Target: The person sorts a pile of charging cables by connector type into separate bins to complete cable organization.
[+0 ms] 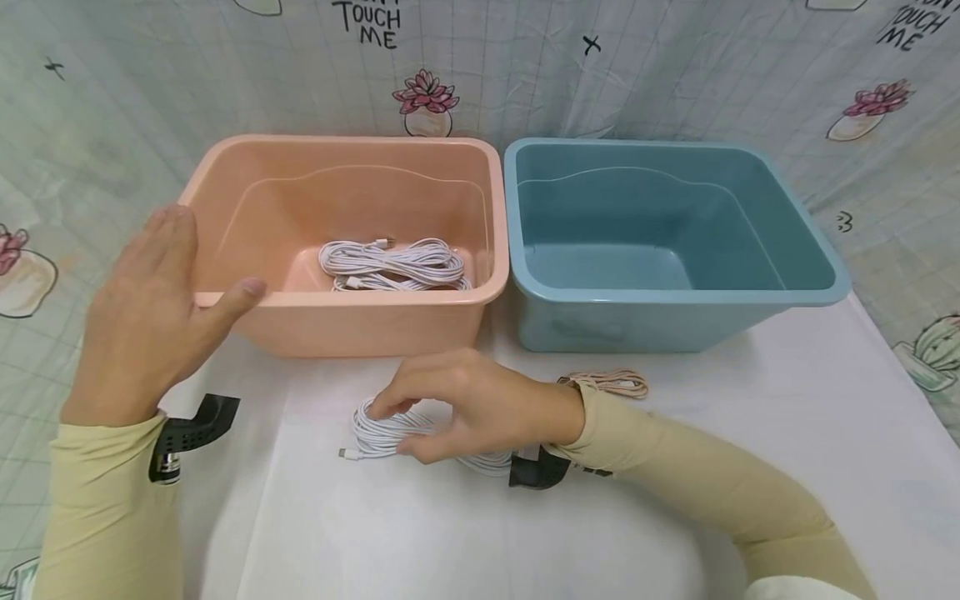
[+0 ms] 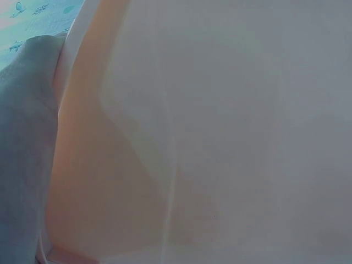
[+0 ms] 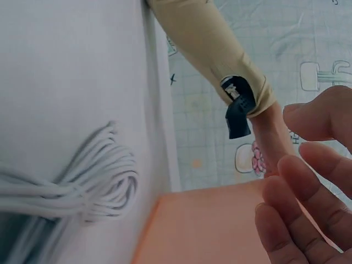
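Observation:
My left hand (image 1: 150, 308) rests at the near left corner of the orange bin (image 1: 360, 325), fingers straight along the rim and thumb over its front edge. In the left wrist view that hand (image 2: 27, 148) lies along the bin wall (image 2: 82, 181). Over a bundled white cable (image 1: 375, 433) on the white table, my right hand (image 1: 480, 404) hovers with bent, spread fingers. The right wrist view shows those fingers (image 3: 300, 181) holding nothing, apart from the looped cable (image 3: 110, 181). Part of the bundle is hidden under the hand in the head view.
White cable bundles (image 1: 393, 265) lie inside the orange bin. Close beside it stands a blue bin (image 1: 607, 325) with a bare floor. A tan cable bundle (image 1: 615, 383) lies behind my right wrist. Patterned cloth (image 1: 510, 67) hangs behind the bins.

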The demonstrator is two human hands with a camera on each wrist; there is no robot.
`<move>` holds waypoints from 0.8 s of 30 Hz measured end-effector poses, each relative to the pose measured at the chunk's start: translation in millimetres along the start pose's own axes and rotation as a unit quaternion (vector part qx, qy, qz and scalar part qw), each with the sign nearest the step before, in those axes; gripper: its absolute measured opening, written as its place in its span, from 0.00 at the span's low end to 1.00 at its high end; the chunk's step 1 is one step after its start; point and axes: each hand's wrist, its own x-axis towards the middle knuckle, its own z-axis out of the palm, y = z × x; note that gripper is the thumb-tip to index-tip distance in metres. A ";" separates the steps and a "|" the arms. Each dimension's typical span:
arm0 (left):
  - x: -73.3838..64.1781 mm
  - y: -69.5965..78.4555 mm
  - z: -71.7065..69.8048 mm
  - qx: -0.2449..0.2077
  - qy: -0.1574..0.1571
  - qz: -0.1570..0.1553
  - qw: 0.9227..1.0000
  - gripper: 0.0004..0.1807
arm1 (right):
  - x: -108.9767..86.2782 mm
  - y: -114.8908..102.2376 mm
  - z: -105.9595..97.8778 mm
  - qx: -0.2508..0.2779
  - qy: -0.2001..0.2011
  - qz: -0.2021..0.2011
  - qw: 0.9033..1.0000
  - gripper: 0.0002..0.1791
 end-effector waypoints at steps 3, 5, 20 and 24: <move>0.4 0.1 0.7 0.002 0.004 0.003 1.000 0.50 | -3.7 3.8 7.4 -0.004 0.000 0.005 1.000 0.17; 0.4 0.3 0.9 0.004 0.004 0.002 1.000 0.49 | -5.7 6.1 11.7 -0.009 0.002 0.009 1.000 0.17; -0.2 0.3 -0.2 0.012 -0.007 -0.012 1.000 0.52 | -16.8 12.7 29.9 -0.009 -0.040 0.071 0.997 0.20; 0.2 0.7 -0.1 0.013 -0.007 -0.011 1.000 0.51 | -17.8 13.7 33.3 -0.007 -0.042 0.080 0.996 0.21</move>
